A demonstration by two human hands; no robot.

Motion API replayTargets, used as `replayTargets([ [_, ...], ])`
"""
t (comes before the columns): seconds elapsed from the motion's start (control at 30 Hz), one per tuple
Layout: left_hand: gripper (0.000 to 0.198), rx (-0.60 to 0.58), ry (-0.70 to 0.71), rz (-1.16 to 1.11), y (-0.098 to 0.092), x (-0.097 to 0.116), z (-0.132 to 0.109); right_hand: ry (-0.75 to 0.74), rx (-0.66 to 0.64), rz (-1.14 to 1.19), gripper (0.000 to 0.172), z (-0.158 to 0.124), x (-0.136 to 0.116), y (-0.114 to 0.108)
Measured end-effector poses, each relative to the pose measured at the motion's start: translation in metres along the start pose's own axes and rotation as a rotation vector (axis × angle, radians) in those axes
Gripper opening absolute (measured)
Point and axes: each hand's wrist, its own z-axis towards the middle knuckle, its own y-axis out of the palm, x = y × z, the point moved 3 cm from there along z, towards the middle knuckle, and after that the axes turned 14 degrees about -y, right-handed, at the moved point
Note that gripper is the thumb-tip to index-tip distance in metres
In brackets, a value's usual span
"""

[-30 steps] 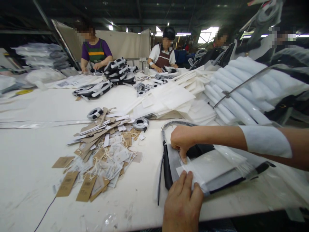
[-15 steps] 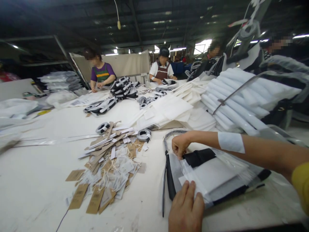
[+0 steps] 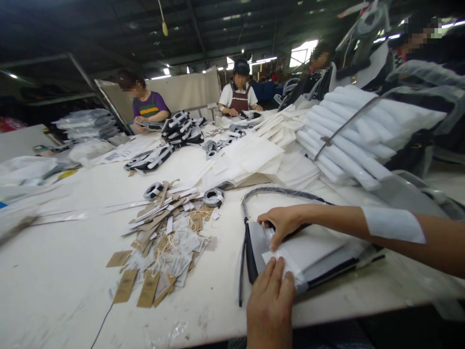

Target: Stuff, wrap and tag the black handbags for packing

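While the bag (image 3: 327, 267) lies at the frame's lower right, the left hand (image 3: 271, 301) rests outstretched on it, the right hand (image 3: 286, 220) curled over it, grip unclear.

A black handbag (image 3: 252, 264) with a pale grey covering lies flat near the edge of the white table (image 3: 203, 312), set at a slant. Its long handle (image 3: 290, 193), sleeved in translucent plastic, arches out behind it on the tabletop. A smooth white sheet (image 3: 321, 249) covers much of its upper face, with creased clear film (image 3: 297, 274) along the sheet's near-left end.
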Motion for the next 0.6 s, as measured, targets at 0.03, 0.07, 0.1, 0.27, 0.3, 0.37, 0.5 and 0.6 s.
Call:
replayTargets([
  [0.03, 0.030, -0.003, 0.002, 0.004, 0.000, 0.000, 0.000, -0.002, -0.005, 0.032, 0.078, 0.004, 0.004, -0.003],
  [0.07, 0.030, -0.005, 0.001, 0.006, 0.001, -0.001, -0.001, -0.001, -0.004, 0.059, 0.072, 0.008, 0.007, -0.006],
  [0.1, 0.029, -0.005, -0.002, 0.005, 0.002, -0.001, -0.001, 0.002, -0.001, 0.089, 0.066, 0.010, 0.010, -0.008],
  [0.27, 0.030, -0.026, -0.010, 0.001, 0.005, -0.004, -0.004, 0.020, -0.004, 0.328, 0.058, 0.015, 0.019, -0.003],
  [0.3, 0.030, -0.040, -0.004, 0.006, 0.005, -0.004, -0.005, 0.024, -0.003, 0.373, 0.058, 0.015, 0.020, -0.002],
  [0.37, 0.031, -0.064, 0.000, 0.012, 0.006, -0.005, -0.006, 0.028, 0.014, 0.437, 0.057, 0.017, 0.022, 0.000],
  [0.5, 0.034, -0.091, -0.003, 0.025, 0.007, -0.006, -0.007, 0.021, 0.090, 0.467, 0.049, 0.017, 0.023, -0.001],
  [0.6, 0.034, -0.089, 0.008, 0.030, 0.006, -0.006, -0.006, 0.012, 0.151, 0.438, 0.042, 0.014, 0.021, -0.001],
])
